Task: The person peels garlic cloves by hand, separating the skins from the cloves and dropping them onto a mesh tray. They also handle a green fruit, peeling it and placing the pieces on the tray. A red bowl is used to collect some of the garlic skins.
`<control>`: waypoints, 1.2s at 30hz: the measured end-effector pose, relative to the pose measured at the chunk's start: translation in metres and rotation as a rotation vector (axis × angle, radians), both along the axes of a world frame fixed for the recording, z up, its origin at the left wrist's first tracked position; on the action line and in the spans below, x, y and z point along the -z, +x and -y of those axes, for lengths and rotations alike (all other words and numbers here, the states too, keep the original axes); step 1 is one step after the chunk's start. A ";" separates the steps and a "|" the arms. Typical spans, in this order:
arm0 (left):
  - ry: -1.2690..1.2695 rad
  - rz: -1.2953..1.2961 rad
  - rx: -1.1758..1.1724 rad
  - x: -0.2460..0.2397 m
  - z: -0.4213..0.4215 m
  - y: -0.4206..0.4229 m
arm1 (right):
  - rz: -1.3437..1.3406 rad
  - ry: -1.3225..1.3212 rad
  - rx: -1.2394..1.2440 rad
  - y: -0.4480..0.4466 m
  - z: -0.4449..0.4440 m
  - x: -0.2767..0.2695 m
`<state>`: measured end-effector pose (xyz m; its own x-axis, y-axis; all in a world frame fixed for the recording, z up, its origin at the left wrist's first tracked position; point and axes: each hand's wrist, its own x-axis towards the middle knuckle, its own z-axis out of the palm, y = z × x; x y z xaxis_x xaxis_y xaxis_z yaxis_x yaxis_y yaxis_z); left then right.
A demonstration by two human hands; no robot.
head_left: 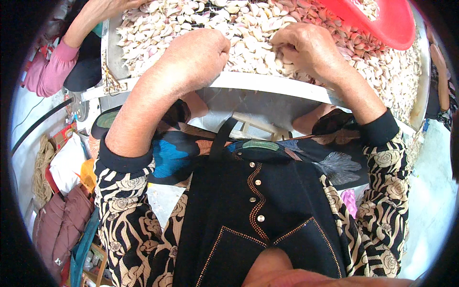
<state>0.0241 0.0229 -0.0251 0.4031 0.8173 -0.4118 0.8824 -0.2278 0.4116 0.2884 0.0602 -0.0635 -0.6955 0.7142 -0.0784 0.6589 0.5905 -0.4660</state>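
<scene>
Garlic cloves (251, 43) lie spread over a wide white-edged tray or table (265, 83). My left hand (202, 53), fingers curled, rests low over the cloves by the near rim; its fingertips are turned away, so what it may hold is hidden. To the right, my right hand (304, 46) reaches into the cloves with thumb and fingers bent together; whether a clove is between them cannot be made out. Past the right hand, a red plastic basin (391, 25) holding small pale pieces overhangs the cloves, which look reddish beneath it.
At upper left, a co-worker's hand (104, 9) and pink sleeve (53, 71) reach to the tray. Another person's forearm (439, 68) shows at far right. Bags, a bundle of cord (43, 168) and a mauve padded garment (61, 226) lie at lower left.
</scene>
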 end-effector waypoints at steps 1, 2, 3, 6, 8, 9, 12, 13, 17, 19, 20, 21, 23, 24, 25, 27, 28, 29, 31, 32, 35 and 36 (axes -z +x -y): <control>0.004 -0.011 0.005 0.001 0.000 -0.001 | 0.019 -0.008 0.020 0.001 -0.001 -0.002; 0.036 -0.004 0.022 0.002 0.001 -0.002 | 0.069 0.033 0.027 0.004 -0.003 -0.009; 0.040 -0.020 0.016 0.000 0.002 -0.004 | 0.148 0.126 0.051 0.007 -0.008 -0.007; 0.050 0.006 -0.009 -0.006 0.005 -0.010 | 0.067 0.262 0.183 0.011 -0.019 -0.011; 0.050 0.117 -0.036 -0.007 0.008 -0.012 | 0.002 0.168 0.176 0.010 -0.017 -0.029; -0.026 0.190 -0.017 -0.006 0.006 -0.010 | -0.019 0.123 0.182 0.011 -0.016 -0.035; -0.249 0.328 0.034 -0.010 0.000 -0.005 | -0.062 -0.508 -0.016 0.025 -0.025 -0.026; -0.320 0.330 0.046 -0.008 0.001 -0.006 | -0.018 -0.750 -0.048 0.020 -0.020 -0.034; -0.288 0.334 0.167 -0.003 0.002 -0.006 | 0.160 -0.821 -0.134 0.000 -0.006 -0.042; -0.383 0.393 0.115 -0.003 -0.001 0.002 | 0.038 -0.839 -0.108 -0.005 -0.004 -0.037; -0.431 0.423 0.089 -0.002 -0.003 0.005 | -0.023 -0.847 -0.094 -0.005 -0.004 -0.032; -0.407 0.460 0.030 0.006 -0.005 0.004 | -0.180 -0.865 -0.031 -0.004 -0.002 -0.020; -0.352 0.522 -0.098 0.016 -0.006 -0.004 | -0.503 -0.882 0.081 0.002 -0.003 0.001; -0.236 0.399 -0.072 0.007 -0.011 -0.005 | -0.579 -0.861 0.093 0.007 -0.012 0.000; -0.077 0.417 -0.013 0.010 -0.017 -0.009 | -0.665 -0.764 0.093 0.007 -0.016 0.002; -0.235 0.419 -0.136 0.001 -0.019 -0.018 | -0.510 -0.589 0.195 0.019 -0.034 0.007; -0.217 0.468 -0.205 0.007 -0.016 -0.025 | -0.467 -0.870 0.273 0.017 -0.037 -0.032; -0.199 0.415 -0.218 0.007 -0.016 -0.033 | -0.399 -0.694 0.249 0.018 -0.038 -0.034; -0.167 0.328 -0.227 0.006 -0.018 -0.035 | -0.404 -0.701 0.126 0.026 -0.037 -0.039; -0.209 0.315 -0.283 0.009 -0.015 -0.034 | -0.379 -0.716 0.074 0.029 -0.036 -0.039; -0.340 0.234 -0.097 -0.004 -0.009 -0.023 | -0.197 -0.874 0.017 0.025 -0.021 -0.029; -0.297 0.270 -0.055 0.001 -0.003 -0.020 | -0.030 -0.948 0.060 0.011 -0.013 -0.044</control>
<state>0.0040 0.0258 -0.0260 0.4884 0.7017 -0.5188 0.7410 -0.0195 0.6712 0.2994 0.0737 -0.0194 -0.6710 0.3972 -0.6261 0.6556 -0.0765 -0.7512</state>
